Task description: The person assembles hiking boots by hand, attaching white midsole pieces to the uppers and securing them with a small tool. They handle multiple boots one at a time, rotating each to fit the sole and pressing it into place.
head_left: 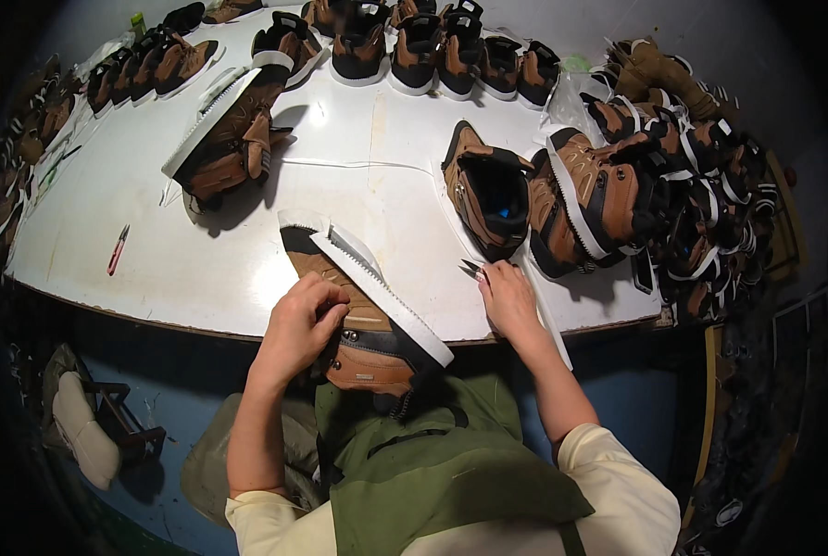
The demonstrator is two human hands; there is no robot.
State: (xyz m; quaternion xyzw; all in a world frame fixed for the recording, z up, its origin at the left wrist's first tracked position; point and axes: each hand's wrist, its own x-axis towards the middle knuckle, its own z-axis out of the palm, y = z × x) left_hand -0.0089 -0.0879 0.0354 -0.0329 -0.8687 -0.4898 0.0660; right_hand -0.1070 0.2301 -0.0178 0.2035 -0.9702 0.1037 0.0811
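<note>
My left hand (305, 322) is closed on the upper of a brown and black boot (370, 363), which is tipped on its side at the table's front edge. A white ridged strip (386, 298) runs along the boot's sole edge, with a loose-looking part near the toe. To the right, my right hand (510, 298) rests low over the table, closed on a small pair of snips (472, 270) whose dark blades stick out to the left. Just beyond that hand stands another boot (490, 199) with its opening upward.
Another boot (233, 139) lies on its side at the left of the white table (358, 190). Pink-handled snips (119, 250) lie near the left front edge. Several boots (419, 56) line the back, and more are piled at the right (701, 185). A stool (85, 417) stands on the floor.
</note>
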